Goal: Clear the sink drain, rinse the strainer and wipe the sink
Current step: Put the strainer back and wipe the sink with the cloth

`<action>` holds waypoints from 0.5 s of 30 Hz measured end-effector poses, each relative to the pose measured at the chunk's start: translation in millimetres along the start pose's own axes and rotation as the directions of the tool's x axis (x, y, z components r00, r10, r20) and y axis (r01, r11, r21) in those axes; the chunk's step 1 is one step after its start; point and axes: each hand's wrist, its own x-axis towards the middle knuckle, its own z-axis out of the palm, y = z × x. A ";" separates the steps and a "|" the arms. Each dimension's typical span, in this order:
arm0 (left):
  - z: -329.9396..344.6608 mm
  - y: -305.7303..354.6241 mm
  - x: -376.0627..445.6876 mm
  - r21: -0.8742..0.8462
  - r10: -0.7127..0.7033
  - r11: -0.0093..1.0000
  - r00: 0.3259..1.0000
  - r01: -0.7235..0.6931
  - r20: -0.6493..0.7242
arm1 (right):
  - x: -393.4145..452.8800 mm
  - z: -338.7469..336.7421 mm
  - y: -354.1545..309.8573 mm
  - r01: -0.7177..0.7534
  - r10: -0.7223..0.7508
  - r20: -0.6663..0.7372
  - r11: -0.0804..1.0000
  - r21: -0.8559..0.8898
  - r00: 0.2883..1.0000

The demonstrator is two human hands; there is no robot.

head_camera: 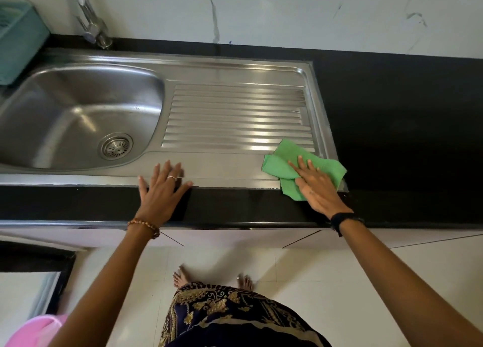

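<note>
Two hands work over a black table [392,127] that carries a steel sink [235,69], set under a pale marbled wall [287,14]. Its basin lies to the left with a ribbed draining board [235,116] to the right; a tap [88,17] stands at the back left, beside a teal box [18,41]. The basin looks bare and fairly clean. At its bottom the strainer [115,146] sits in the drain, seemingly clear of scraps.

By my judgement the wiping step is in hand, with clearing and rinsing likely done. The right hand [317,187] lies flat, fingers spread, pressing a green cloth [292,161] onto the near right corner of the sink's rim, where steel meets table. The left hand [162,190] is empty and splayed, braced on the sink's front edge, well apart from the right.

Next, the cloth probably needs drawing leftwards along the front rim, so the left hand would have to lift clear; steady flat pressure should keep the cloth from bunching.
</note>
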 end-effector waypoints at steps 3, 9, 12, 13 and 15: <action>-13.3 -31.4 5.6 0.029 -0.035 0.999 0.998 0.036 -0.042 | -4.7 3.0 -14.4 0.012 -0.011 -0.008 0.994 0.106 1.000; -28.9 -69.7 11.7 0.011 -0.131 0.991 0.989 0.132 -0.063 | 2.2 18.6 -75.6 0.087 -0.106 0.082 0.975 0.202 0.991; -35.2 -82.7 11.7 -0.003 -0.129 0.992 0.989 0.129 -0.070 | 19.7 30.7 -119.3 0.212 -0.243 0.141 0.956 0.202 0.960; -37.6 -87.5 11.4 -0.003 -0.129 0.992 0.989 0.129 -0.068 | 27.1 35.2 -133.5 0.244 -0.281 0.167 0.946 0.211 0.945; -41.8 -97.5 11.5 0.012 -0.129 0.991 0.990 0.130 -0.062 | 41.7 43.4 -160.3 0.301 -0.352 0.214 0.924 0.238 0.911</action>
